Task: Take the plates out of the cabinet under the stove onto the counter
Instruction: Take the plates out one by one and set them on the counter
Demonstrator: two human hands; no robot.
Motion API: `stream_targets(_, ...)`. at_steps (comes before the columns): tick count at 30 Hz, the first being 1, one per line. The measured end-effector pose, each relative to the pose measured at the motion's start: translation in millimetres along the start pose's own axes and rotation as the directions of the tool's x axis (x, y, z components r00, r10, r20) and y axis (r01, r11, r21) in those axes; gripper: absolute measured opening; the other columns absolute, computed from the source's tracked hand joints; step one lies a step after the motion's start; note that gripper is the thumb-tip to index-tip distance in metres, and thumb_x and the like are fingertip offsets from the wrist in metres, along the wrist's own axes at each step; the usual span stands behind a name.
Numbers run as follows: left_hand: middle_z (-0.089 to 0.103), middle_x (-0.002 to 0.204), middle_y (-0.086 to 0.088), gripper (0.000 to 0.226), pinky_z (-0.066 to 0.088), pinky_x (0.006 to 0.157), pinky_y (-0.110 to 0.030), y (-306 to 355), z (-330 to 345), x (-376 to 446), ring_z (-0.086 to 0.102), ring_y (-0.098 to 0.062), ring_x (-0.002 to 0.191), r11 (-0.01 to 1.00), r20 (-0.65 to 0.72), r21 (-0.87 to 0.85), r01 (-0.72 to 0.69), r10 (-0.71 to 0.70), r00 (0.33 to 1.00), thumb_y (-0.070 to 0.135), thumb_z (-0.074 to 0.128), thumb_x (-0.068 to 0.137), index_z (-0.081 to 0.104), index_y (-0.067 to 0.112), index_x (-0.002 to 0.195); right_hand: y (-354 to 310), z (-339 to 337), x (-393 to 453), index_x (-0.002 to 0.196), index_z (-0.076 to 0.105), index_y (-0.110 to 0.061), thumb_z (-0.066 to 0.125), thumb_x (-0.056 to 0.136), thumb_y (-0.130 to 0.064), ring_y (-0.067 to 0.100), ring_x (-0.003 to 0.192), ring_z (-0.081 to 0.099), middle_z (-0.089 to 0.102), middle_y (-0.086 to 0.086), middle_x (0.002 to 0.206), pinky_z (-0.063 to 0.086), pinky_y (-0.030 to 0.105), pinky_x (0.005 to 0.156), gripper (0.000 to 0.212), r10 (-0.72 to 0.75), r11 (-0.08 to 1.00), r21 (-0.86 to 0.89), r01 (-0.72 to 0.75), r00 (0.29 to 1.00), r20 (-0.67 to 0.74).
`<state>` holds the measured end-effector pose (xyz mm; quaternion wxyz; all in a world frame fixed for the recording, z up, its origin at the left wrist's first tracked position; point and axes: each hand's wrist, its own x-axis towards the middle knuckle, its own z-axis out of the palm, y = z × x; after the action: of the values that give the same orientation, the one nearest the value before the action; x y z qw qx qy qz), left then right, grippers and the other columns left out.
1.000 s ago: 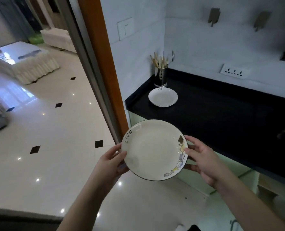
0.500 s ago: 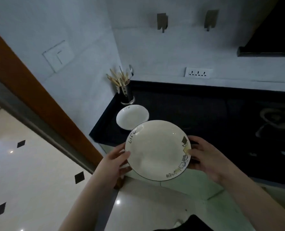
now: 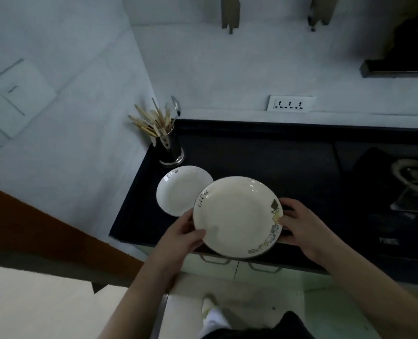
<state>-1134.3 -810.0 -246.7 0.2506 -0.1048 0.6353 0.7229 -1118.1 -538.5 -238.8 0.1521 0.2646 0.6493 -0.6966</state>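
Observation:
I hold a large cream plate (image 3: 236,215) with "Life" lettering and a cartoon print on its rim, over the front edge of the black counter (image 3: 264,160). My left hand (image 3: 182,234) grips its left rim and my right hand (image 3: 300,227) grips its right rim. A smaller white plate (image 3: 177,189) with the same lettering lies on the counter just left of it, partly covered by the held plate.
A steel cup of chopsticks and a spoon (image 3: 166,140) stands in the counter's back left corner. A gas burner (image 3: 409,177) sits at the right. Pale green cabinet doors with handles (image 3: 214,261) are below the counter. A socket strip (image 3: 289,103) is on the wall.
The view swung from the doorway toward the counter and came closer. The held plate moved forward over the counter's front edge, now overlapping the smaller plate.

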Motion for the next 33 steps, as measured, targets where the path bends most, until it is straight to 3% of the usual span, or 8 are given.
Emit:
stream_targets(5,0.065,0.116,-0.012,0.057,0.056,0.079,-0.026,31.0,-18.5,56.2,0.069,-0.017,0.099,0.998,0.104,0.065,0.008,-0.015,0.994,-0.01,0.058,0.085,0.061,0.029,0.126,-10.8,16.3,24.4,0.128,0.049,-0.022,0.066,0.084,-0.001,0.021,0.095,0.07,0.066,0.002,0.115,0.06,0.039,0.068,0.051,0.021,1.0,0.001,-0.021,0.988,-0.154)
stream_targets(9,0.062,0.118,-0.014,0.056,0.056,0.082,-0.031,34.6,-18.9,97.6,0.068,-0.019,0.1,0.992,0.186,0.117,0.047,-0.068,0.98,-0.01,0.058,0.084,0.06,0.027,0.126,-3.8,15.0,34.2,0.123,0.05,-0.023,0.066,0.086,-0.003,0.021,0.091,0.07,0.066,0.003,0.111,0.059,0.035,0.064,0.045,0.027,1.0,0.02,-0.022,0.965,-0.26)
stream_targets(13,0.063,0.12,-0.012,0.05,0.058,0.075,-0.035,33.2,-7.5,131.8,0.067,-0.023,0.102,0.983,0.202,0.082,0.162,-0.176,0.964,-0.009,0.057,0.086,0.056,0.017,0.128,-1.7,4.2,47.9,0.127,0.047,-0.029,0.066,0.085,-0.006,0.024,0.094,0.069,0.062,0.007,0.113,0.059,0.038,0.068,0.052,0.079,0.997,0.034,-0.072,0.952,-0.295)
stream_targets(17,0.066,0.113,-0.01,0.034,0.058,0.068,-0.035,34.9,13.4,155.2,0.069,-0.019,0.088,0.971,0.175,-0.002,0.239,-0.235,0.956,-0.007,0.058,0.088,0.059,0.01,0.117,8.9,-13.9,67.7,0.136,0.045,-0.032,0.06,0.088,-0.002,0.025,0.092,0.069,0.062,0.01,0.109,0.06,0.037,0.067,0.058,0.073,0.996,-0.017,-0.084,0.936,-0.345)
stream_targets(24,0.065,0.116,-0.012,0.027,0.057,0.076,-0.038,19.5,48.3,191.1,0.065,-0.028,0.102,0.964,0.05,0.014,0.266,-0.266,0.963,-0.002,0.058,0.09,0.059,0.013,0.113,20.4,-37.8,98.4,0.138,0.043,-0.035,0.068,0.086,-0.013,0.023,0.097,0.066,0.059,0.004,0.117,0.061,0.041,0.074,0.061,0.077,0.99,-0.081,-0.113,0.932,-0.354)
stream_targets(33,0.061,0.123,-0.009,0.062,0.057,0.088,-0.044,-11.3,77.0,222.8,0.063,-0.026,0.108,0.936,0.003,0.104,0.336,-0.338,0.941,-0.013,0.055,0.083,0.051,0.017,0.137,31.0,-65.3,131.0,0.14,0.036,-0.03,0.073,0.082,-0.012,0.024,0.098,0.062,0.053,0.0,0.117,0.061,0.041,0.071,0.071,0.149,0.982,-0.061,-0.177,0.937,-0.315)
